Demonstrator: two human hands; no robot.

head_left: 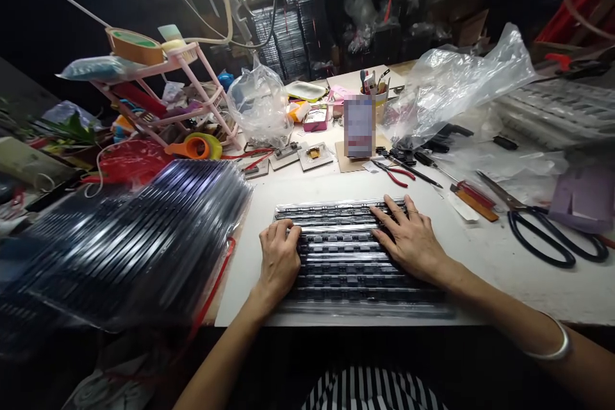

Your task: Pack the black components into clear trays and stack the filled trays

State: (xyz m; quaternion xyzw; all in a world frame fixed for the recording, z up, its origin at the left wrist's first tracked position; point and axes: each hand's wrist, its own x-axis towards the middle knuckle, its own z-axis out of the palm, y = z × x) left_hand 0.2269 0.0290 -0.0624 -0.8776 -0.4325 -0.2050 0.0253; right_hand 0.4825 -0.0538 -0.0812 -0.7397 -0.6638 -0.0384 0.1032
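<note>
White worktop (pixel 240 307) lies before us, a stack of black-and-clear plastic trays (pixel 115 230) at its left. Our left hand (pixel 281 256) curls against the near tray's (pixel 343 262) left edge; whether it grips, we cannot tell. Our right hand (pixel 408 237) rests across its right side, fingers spread apart.

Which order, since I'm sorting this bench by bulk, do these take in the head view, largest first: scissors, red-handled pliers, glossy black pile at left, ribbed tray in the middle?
1. Glossy black pile
2. Ribbed tray
3. Scissors
4. Red-handled pliers
</note>
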